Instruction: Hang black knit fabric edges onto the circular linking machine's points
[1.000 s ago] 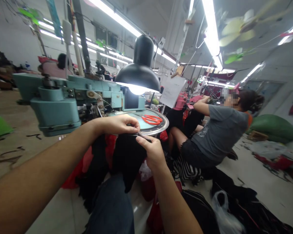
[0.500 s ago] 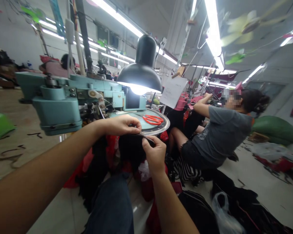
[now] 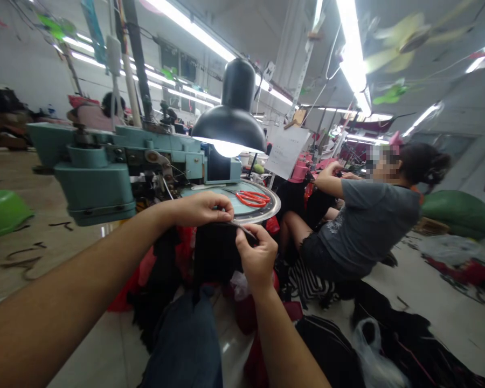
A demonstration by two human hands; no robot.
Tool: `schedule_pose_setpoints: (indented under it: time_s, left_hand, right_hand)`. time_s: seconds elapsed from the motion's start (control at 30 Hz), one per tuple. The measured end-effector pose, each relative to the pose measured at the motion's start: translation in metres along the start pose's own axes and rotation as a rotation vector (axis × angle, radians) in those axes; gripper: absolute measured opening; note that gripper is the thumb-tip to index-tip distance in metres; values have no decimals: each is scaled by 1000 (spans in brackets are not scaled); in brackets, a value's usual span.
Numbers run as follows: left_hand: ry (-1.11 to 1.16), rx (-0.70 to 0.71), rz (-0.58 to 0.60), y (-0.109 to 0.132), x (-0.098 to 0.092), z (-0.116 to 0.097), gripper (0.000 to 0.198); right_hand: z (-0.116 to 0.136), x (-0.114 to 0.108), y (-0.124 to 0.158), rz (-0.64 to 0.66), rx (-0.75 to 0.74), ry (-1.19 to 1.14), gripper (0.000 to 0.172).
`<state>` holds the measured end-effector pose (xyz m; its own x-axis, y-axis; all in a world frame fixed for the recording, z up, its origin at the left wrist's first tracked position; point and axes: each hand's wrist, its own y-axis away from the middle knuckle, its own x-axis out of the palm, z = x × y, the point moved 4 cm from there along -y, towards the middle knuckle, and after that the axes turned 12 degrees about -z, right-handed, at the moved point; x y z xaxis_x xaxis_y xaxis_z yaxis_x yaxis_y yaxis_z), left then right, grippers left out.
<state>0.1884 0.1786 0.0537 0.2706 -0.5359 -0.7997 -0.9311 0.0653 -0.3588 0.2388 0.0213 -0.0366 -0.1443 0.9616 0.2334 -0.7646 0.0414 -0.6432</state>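
The edge of a black knit garment (image 3: 216,253) was pinched by the left hand (image 3: 200,209) and right hand (image 3: 257,257), both narrowly closed; the pinch was unchanged from earlier frames, only slightly shifted. Beyond, red scissors (image 3: 253,199) were lying on a round metal-rimmed plate (image 3: 272,207) beside a teal machine (image 3: 92,183); a co-worker (image 3: 367,226) was seated farther right.

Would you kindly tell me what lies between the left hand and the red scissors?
The head view shows the bare teal surface of the round plate between the left hand and the scissors.
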Motion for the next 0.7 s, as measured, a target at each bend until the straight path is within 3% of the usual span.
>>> schedule_pose_setpoints:
  time_s: [0.1,0.23,0.37,0.53,0.7]
  left_hand:
    - [-14,-5,-11,0,0,-1,37]
    - [-42,-9,-20,0,0,-1,37]
    - [-71,-23,-32,0,0,1,39]
    - [-101,-21,-31,1,0,1,39]
    - [-67,-17,-12,1,0,-2,39]
  right_hand:
    - [-2,-4,-4,-49,-4,41,12]
    - [-3,-4,-5,36,40,64,19]
    - [-1,-8,-7,-19,-2,38,18]
    - [-2,-10,-10,89,39,37,22]
    - [6,-16,-6,69,-35,24,18]
